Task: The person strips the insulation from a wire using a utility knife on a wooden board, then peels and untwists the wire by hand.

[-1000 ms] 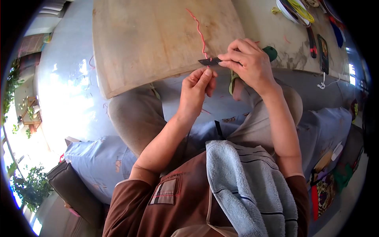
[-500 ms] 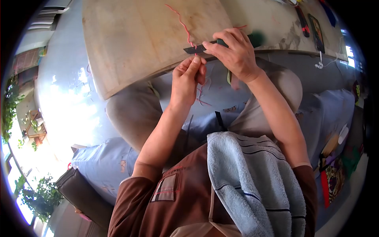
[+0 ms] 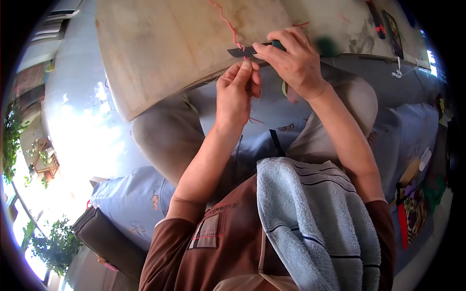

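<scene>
My left hand (image 3: 238, 87) is closed, thumb pressed on the fingers, pinching a thin red string (image 3: 227, 20) at the table's front edge. Wavy, the string runs from the fingertips away across the board. My right hand (image 3: 297, 60) is wrapped round a knife (image 3: 241, 52) with a dark blade and a green handle mostly hidden by the fingers. The blade points left and lies across the string, just beyond my left fingertips. More string hangs below my left hand, partly hidden.
The worn wooden tabletop (image 3: 160, 53) fills the top. At its right lie a phone (image 3: 393, 36) with a white cable (image 3: 399, 73) and a black-and-red tool (image 3: 376, 22). My knees are under the edge. A light blue towel (image 3: 306, 218) hangs over my chest.
Both hands, with the knife and string, have shifted slightly up and right in view. The blade still crosses the string, and the string's far end has moved toward the top edge.
</scene>
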A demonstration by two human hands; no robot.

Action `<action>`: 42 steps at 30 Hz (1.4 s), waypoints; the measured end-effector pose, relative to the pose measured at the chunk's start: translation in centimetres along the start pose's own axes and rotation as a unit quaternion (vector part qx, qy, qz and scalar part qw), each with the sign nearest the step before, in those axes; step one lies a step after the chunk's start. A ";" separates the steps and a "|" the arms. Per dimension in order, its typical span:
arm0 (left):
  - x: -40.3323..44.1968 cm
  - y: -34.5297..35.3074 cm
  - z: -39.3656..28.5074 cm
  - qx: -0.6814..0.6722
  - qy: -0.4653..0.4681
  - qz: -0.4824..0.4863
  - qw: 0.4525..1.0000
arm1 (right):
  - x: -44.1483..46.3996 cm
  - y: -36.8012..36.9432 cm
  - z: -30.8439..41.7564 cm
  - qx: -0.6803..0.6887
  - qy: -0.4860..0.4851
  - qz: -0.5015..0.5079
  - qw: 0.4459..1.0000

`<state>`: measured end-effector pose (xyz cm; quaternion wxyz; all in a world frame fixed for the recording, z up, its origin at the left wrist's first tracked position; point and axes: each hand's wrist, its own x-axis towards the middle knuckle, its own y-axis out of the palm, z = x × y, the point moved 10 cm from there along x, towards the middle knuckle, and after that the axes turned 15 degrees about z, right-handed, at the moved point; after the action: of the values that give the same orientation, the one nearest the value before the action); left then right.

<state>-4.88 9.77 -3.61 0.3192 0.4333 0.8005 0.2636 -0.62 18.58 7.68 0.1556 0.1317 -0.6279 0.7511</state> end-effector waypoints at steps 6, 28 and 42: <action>0.0 0.3 0.3 -0.063 -0.019 0.019 0.998 | 0.0 -0.1 -0.4 0.009 0.000 0.014 1.000; 0.2 0.6 0.3 -0.035 -0.011 0.027 0.999 | -1.7 2.8 -5.2 0.176 0.119 0.087 0.973; -0.5 -0.1 -0.2 0.052 -0.015 -0.036 0.998 | -0.2 1.2 -3.2 0.119 0.038 0.054 0.991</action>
<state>-4.86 9.23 -3.40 0.3177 0.4246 0.8230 0.2033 -0.99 21.47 5.94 0.1224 0.0866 -0.5335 0.8324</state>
